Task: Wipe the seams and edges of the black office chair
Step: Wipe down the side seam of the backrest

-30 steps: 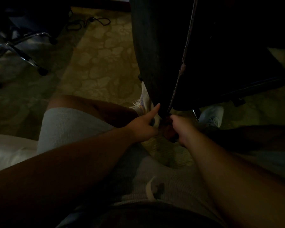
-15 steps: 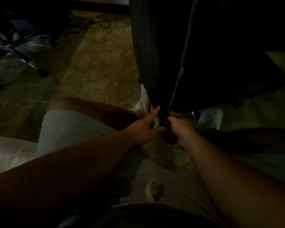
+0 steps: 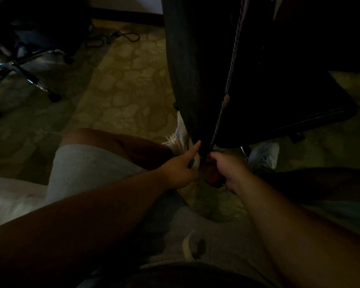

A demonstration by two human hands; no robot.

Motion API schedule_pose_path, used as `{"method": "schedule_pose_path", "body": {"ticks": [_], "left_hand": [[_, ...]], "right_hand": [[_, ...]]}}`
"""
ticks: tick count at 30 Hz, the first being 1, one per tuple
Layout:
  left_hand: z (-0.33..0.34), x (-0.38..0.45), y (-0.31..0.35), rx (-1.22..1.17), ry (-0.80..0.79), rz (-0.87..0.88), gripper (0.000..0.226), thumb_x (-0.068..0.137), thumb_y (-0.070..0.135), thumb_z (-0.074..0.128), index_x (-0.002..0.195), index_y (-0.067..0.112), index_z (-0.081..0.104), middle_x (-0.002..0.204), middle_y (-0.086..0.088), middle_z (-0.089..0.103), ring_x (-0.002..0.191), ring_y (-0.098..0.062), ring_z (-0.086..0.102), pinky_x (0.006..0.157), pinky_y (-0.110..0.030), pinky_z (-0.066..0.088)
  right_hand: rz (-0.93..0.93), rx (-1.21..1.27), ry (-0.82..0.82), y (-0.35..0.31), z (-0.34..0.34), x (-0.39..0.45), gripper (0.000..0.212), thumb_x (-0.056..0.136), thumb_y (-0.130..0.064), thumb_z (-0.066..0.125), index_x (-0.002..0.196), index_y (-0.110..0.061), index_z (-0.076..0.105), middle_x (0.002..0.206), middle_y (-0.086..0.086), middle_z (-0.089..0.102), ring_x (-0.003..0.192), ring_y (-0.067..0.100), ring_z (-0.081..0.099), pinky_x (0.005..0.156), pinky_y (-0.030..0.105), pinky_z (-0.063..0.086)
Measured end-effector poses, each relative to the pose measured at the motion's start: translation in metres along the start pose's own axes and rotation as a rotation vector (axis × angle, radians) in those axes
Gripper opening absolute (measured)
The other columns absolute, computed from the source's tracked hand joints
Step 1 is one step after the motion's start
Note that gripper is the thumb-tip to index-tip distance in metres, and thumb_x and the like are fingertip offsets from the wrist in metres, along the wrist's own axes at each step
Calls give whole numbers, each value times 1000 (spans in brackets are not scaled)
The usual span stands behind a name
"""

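Note:
The black office chair (image 3: pixel 197 65) stands in front of me in dim light, its backrest edge toward me with a pale stitched seam (image 3: pixel 231 73) running down it. My left hand (image 3: pixel 179 167) rests against the bottom of the backrest left of the seam, one finger stretched out along the edge. My right hand (image 3: pixel 227 167) is closed on a dark cloth (image 3: pixel 211 175) bunched at the seam's lower end. The cloth is mostly hidden between my hands.
I sit with my legs in grey shorts (image 3: pixel 85 165) either side of the chair and white shoes (image 3: pixel 180 136) on a patterned carpet (image 3: pixel 125 84). A second chair's chrome wheeled base (image 3: pixel 27 77) is at the far left. A black cable (image 3: pixel 112 38) lies on the floor behind.
Both hands have shifted very slightly upward at the bottom of the seam. The grip on the cloth is unchanged.

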State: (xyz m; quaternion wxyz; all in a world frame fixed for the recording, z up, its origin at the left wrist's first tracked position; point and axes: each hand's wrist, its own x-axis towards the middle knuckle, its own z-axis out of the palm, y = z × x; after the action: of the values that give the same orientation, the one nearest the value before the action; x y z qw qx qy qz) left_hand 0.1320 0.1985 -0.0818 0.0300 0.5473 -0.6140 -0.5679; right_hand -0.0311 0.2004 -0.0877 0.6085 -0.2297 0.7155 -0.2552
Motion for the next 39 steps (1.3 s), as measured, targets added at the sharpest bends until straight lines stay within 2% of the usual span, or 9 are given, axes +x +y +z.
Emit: {"method": "schedule_pose_path", "body": {"ticks": [8,12,15,20,24,29,31,35,39], "left_hand": [[2,1,-1,27,26,25,89,98,36,61,155,53,-5,163,-4,33,133,-23,53,106,-31,46],[1,1,-1,21,12,29,89,99,34,61,154,55,-6,164,-3,30,133,-23,53,105,-30,45],[0,2,0,34,7,26,88,100,34,60,154,53,-7,163,-4,32,129,-25,56,96,-28,47],[2,4,-2,33,14,13,83,99,51,55,154,55,-7,164,-7,30,149,-20,32,120,-37,34],[3,4,-1,58,30,11,83,100,49,55,154,54,-7,162,-10,34,147,-20,36,119,-37,34],[1,4,-1,27,14,9,83,101,40,56,155,54,-5,162,-7,34,137,-27,50,104,-30,45],[1,4,0,17,11,14,84,101,39,57,155,54,-5,162,-7,34,133,-28,53,103,-32,46],[1,5,-1,-1,-10,5,83,100,45,57,153,56,-6,163,-7,33,143,-22,42,115,-35,40],[2,4,-1,-33,-4,-2,83,98,47,58,153,57,-4,161,-6,35,144,-19,41,114,-35,40]], "right_hand": [[-5,1,-48,-1,1,-1,22,96,-33,57,97,-15,70,101,10,72,96,30,66,90,46,52],[-6,85,95,1,5,0,21,91,-37,61,95,-18,70,100,10,72,91,31,67,87,49,56],[-10,4,39,-1,1,0,25,92,-35,59,100,-14,70,106,17,70,98,37,65,87,46,53],[21,29,-7,-3,-4,0,25,94,-36,56,88,-15,68,94,13,67,84,29,62,70,38,48],[-9,-49,-60,-2,0,-4,19,95,-35,57,90,-20,67,101,8,69,95,27,63,87,43,50],[2,105,104,-2,3,-3,27,90,-35,61,107,-15,68,102,10,70,93,30,66,80,43,56],[-7,49,52,-2,0,-2,23,92,-36,60,101,-17,70,102,8,70,95,28,65,87,45,54],[1,60,16,-2,3,-5,22,93,-35,59,85,-17,68,83,5,68,76,22,63,67,37,53],[-16,95,61,-3,2,-6,19,91,-35,60,89,-18,70,99,9,70,95,29,65,90,47,54]]}}
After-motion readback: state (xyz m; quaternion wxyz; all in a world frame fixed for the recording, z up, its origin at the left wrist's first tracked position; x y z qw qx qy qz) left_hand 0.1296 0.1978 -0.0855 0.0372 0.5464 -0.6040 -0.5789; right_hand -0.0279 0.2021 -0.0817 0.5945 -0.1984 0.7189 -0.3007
